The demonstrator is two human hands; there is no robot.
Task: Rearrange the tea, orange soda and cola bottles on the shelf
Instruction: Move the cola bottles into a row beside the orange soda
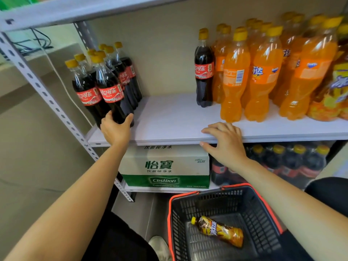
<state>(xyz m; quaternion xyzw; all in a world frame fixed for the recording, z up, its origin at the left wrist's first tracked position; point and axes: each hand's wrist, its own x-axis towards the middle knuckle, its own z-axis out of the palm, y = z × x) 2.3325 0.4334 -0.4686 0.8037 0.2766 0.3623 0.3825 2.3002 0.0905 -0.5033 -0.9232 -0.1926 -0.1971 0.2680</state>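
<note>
My left hand [115, 129] grips the bottom of the front cola bottle [111, 95] in the cola group [122, 72] at the left of the frame, fingers and thumb curled round its base. My right hand [224, 142] lies open on the front edge of the shelf [169, 117] at lower centre, fingers spread and holding nothing. The sorting looks partly done to me. Most of the cola stands together at the left, and the orange soda bottles [263, 72] are massed at the right, with the tea bottles [335, 91] at the far right edge. One stray cola bottle [204, 72] stands touching the orange soda, across a bare stretch of shelf from its own kind, so I judge it has yet to join them. One tea bottle [218, 229] lies on its side in the basket [263, 200] at the bottom of the frame, waiting for its place on the shelf.
</note>
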